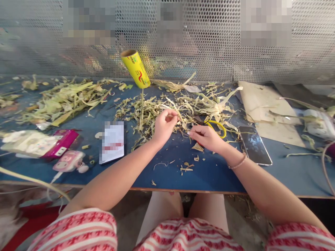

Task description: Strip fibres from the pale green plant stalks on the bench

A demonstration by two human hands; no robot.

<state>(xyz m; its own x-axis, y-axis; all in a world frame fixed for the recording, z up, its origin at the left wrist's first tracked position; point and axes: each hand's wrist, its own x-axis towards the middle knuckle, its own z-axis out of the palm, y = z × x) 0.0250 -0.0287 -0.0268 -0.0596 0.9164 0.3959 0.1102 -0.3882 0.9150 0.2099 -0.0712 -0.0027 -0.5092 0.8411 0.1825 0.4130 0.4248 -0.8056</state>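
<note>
My left hand [164, 128] is over the middle of the blue table, its thumb and fingers pinched on a thin dried leaf strip [171, 106]. To its right, my right hand [205, 136] is closed, fingertips together and pointing left; whatever lies between them is too small to make out. Just behind the right hand are yellow looped handles [222, 129], partly hidden by it. A loose heap of dried, curled leaf strips [149, 111] spreads behind both hands. A pale, stiffer bunch of leaves [218, 106] lies at the heap's right side.
A yellow cardboard tube [136, 69] leans on a thin upright rod. A larger leaf pile [68, 99] is at left. Phones lie on both sides, one lit [113, 143], one dark [255, 144]. Brown paper [269, 118], a magenta pack [61, 143] and cables surround the workspace. Perforated metal [214, 59] stands behind.
</note>
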